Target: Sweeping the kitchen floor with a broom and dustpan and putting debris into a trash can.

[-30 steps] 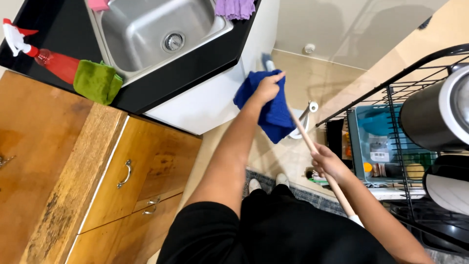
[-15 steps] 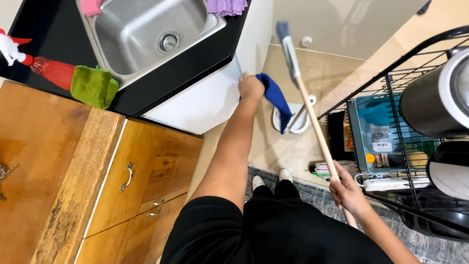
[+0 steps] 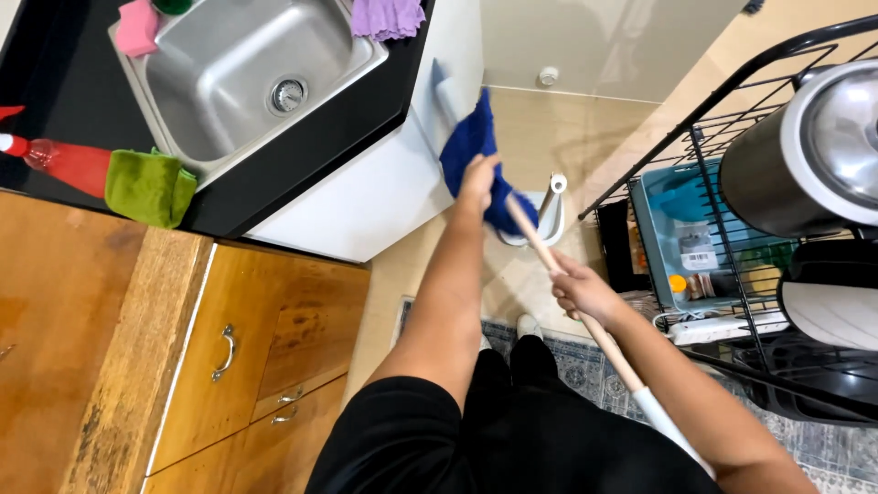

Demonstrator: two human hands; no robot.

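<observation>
Blue cloth (image 3: 468, 146) sits bunched under my left hand (image 3: 477, 180) fingers against the wooden stick (image 3: 585, 320), which my right hand (image 3: 578, 291) grips lower down.

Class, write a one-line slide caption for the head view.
Left hand wipes a blue cloth along a wooden pole gripped by the right hand, beside the steel sink.

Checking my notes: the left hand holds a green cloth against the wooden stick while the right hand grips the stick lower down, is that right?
Not quite. In the head view the cloth under the left hand is blue, not green. The right hand does grip the wooden stick lower down.
</observation>
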